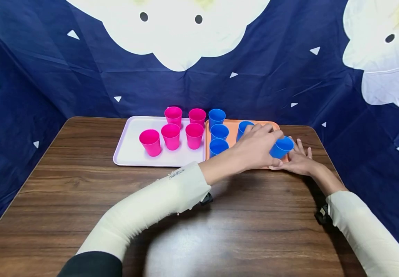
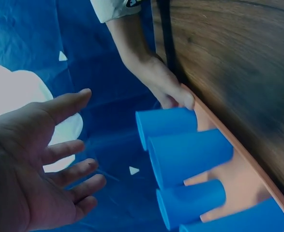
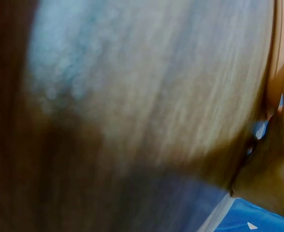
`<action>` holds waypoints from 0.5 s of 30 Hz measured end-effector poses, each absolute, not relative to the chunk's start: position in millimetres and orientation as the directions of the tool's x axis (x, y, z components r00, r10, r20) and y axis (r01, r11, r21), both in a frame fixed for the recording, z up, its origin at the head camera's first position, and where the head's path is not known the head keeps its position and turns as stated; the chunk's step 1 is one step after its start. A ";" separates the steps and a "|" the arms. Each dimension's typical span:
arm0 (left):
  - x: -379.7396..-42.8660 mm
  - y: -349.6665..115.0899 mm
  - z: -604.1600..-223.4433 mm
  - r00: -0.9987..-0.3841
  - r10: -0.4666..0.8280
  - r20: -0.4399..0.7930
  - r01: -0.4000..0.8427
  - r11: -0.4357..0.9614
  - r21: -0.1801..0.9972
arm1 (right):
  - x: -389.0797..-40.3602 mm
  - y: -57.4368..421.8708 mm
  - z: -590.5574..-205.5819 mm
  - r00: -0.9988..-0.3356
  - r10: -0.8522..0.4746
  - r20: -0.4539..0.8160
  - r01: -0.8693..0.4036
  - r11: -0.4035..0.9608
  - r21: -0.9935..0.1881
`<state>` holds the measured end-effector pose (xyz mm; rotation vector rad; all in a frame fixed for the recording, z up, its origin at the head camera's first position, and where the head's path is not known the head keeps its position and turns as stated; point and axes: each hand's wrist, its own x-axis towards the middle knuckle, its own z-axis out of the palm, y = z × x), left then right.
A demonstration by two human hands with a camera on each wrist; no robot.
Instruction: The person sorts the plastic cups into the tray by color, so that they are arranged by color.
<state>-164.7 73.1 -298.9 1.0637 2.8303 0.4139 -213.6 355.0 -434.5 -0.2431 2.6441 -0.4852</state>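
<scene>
Several blue cups [image 1: 219,132] stand on an orange tray [image 1: 232,124], some hidden behind the left arm. My left hand [image 1: 259,148] is over that tray, beside the blue cup [image 1: 280,149] nearest its right corner. In the left wrist view, the left hand [image 2: 33,162] has its fingers spread, holding nothing, with a gap between it and the cups [image 2: 190,157]. My right hand [image 1: 300,159] rests at the tray's front right corner, thumb along the edge, other fingers straight. The right wrist view is blurred; part of the right hand [image 3: 272,176] shows beside the tray edge [image 3: 278,58].
A white tray [image 1: 125,150] with several pink cups [image 1: 150,142] adjoins the orange tray on the left. Both trays lie near the far edge of a brown wooden table [image 1: 185,231]. A dark blue patterned cloth [image 1: 92,77] hangs behind and beside the table.
</scene>
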 end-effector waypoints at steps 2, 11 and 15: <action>-165.4 64.7 -301.1 -0.757 0.653 0.020 0.628 0.718 0.299 | -213.6 354.0 -434.6 -0.890 -0.242 -0.387 -0.086 0.922 -0.379; -168.2 29.4 -311.4 -0.778 0.625 0.068 0.604 0.713 0.356 | -213.7 350.9 -436.0 -0.905 -0.221 -0.362 -0.060 0.912 -0.407; -170.7 13.1 -316.1 -0.787 0.613 0.068 0.589 0.713 0.382 | -213.3 349.8 -435.3 -0.911 -0.207 -0.357 -0.048 0.912 -0.408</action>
